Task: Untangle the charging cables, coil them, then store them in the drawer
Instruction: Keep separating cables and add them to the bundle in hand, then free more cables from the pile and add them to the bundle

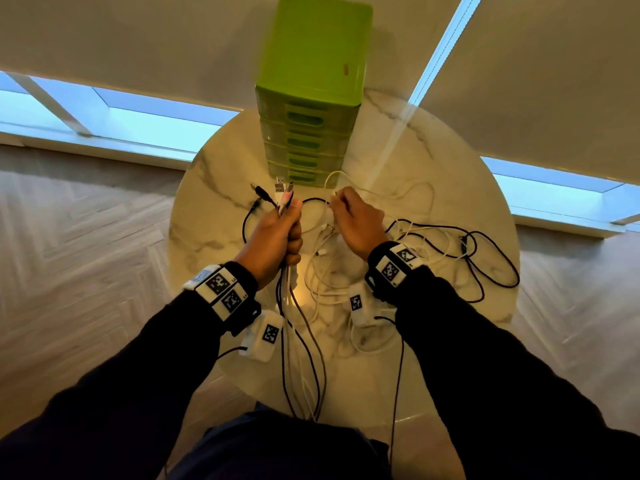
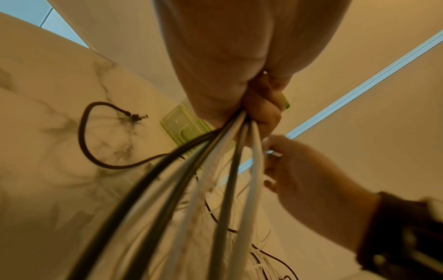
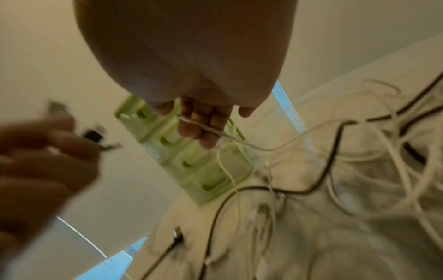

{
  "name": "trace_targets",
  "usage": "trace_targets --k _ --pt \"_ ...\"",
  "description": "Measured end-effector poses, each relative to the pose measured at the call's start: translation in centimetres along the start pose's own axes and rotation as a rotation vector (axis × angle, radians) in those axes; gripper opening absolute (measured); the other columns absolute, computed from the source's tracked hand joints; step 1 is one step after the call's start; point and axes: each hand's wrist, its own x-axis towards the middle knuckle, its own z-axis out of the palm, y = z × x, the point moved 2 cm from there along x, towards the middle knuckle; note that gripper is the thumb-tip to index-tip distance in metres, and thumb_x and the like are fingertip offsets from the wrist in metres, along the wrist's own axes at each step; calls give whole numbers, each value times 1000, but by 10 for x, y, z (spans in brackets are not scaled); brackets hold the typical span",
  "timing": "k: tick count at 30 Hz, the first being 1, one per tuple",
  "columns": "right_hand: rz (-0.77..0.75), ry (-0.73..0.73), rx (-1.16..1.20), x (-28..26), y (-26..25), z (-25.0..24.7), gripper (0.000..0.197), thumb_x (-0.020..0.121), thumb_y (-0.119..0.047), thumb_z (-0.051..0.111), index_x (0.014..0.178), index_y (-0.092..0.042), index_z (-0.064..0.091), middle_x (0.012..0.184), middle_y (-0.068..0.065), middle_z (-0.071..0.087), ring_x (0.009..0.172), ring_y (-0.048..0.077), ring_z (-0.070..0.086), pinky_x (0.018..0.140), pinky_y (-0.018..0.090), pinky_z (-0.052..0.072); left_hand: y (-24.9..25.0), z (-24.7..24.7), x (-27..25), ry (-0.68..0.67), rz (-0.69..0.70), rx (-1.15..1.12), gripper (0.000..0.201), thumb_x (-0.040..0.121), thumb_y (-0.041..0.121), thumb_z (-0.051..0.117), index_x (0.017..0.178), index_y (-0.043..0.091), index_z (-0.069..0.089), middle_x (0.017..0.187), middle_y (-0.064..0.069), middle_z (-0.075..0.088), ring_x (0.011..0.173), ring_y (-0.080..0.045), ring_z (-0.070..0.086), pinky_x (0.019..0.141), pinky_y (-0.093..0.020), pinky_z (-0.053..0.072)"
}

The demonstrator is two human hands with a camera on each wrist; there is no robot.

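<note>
My left hand [image 1: 280,233] grips a bundle of black and white charging cables [image 1: 294,341] above the round marble table [image 1: 214,188]; their plug ends [image 1: 282,190] stick up past the thumb, and the strands [image 2: 215,189] hang down over the table's front edge. My right hand [image 1: 353,220] pinches a thin white cable [image 3: 239,142] between its curled fingers, just right of the left hand. More white and black cables [image 1: 450,251] lie tangled on the table's right side. The green drawer unit [image 1: 308,98] stands at the table's far edge, its drawers closed.
A loose black cable with a plug [image 2: 95,132] curls on the table left of my left hand. Wood floor [image 1: 69,254] surrounds the table; low windows [image 1: 121,123] and a pale wall lie behind the drawer unit.
</note>
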Motion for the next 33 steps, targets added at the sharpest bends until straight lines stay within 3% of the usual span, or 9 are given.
trace_targets --k 4,8,11,15,17,19,23,28,33 --pt "-225 25 172 -35 -33 -44 22 105 -46 41 91 -36 54 64 -9 52 63 10 52 79 48 47 -4 16 4 -22 -47 -18 45 105 53 36 104 16 60 67 4 15 56 -12 12 48 -26 15" --pt "-397 -71 71 -83 -41 -61 14 104 -25 51 94 -25 60 69 -15 57 63 4 55 73 27 42 2 38 1 -87 -22 -132 44 104 53 40 91 27 73 64 5 15 50 -9 12 45 -24 13" --pt "-392 -152 -56 -104 -19 -57 17 105 -30 49 96 -21 60 68 -9 62 64 5 58 78 41 46 -2 45 -1 -104 31 -137 33 105 42 47 111 15 66 59 7 18 48 -8 15 45 -25 13" --pt "-261 -260 52 -122 -3 -58 11 102 -25 51 109 -19 56 81 -3 71 79 8 67 80 25 46 -3 58 -14 -211 64 52 26 104 34 52 110 16 70 59 5 23 48 -9 22 45 -25 17" --pt "-210 -242 166 -127 -7 -60 11 100 -25 52 104 -15 53 85 -1 70 84 17 69 83 40 53 -1 66 -23 -258 84 179 27 102 36 54 111 20 75 57 3 24 48 -11 23 45 -25 20" --pt "-188 -218 249 -130 -14 -60 19 105 -32 47 101 -13 50 73 1 65 69 21 67 74 50 54 2 71 -27 -259 96 227 30 102 38 53 116 22 74 57 3 24 47 -11 23 44 -24 21" --pt "-179 -55 299 -139 -20 -68 24 108 -31 41 99 -9 48 60 2 49 50 20 51 53 44 47 3 74 -29 -159 69 27 40 105 44 45 127 17 66 64 4 17 51 -9 17 46 -24 15" --pt "-244 65 163 -149 -18 -82 19 107 -34 43 93 -21 47 61 -7 45 53 8 40 54 28 34 0 73 -30 -144 -16 -209 48 106 48 38 106 7 64 57 7 22 45 -7 18 41 -22 19" --pt "-316 -34 -42 -160 -23 -77 14 107 -31 43 102 -19 50 68 -1 56 58 14 50 59 36 38 -2 88 -41 -197 -11 -318 39 104 42 41 94 9 59 63 4 28 52 -10 22 48 -24 21"
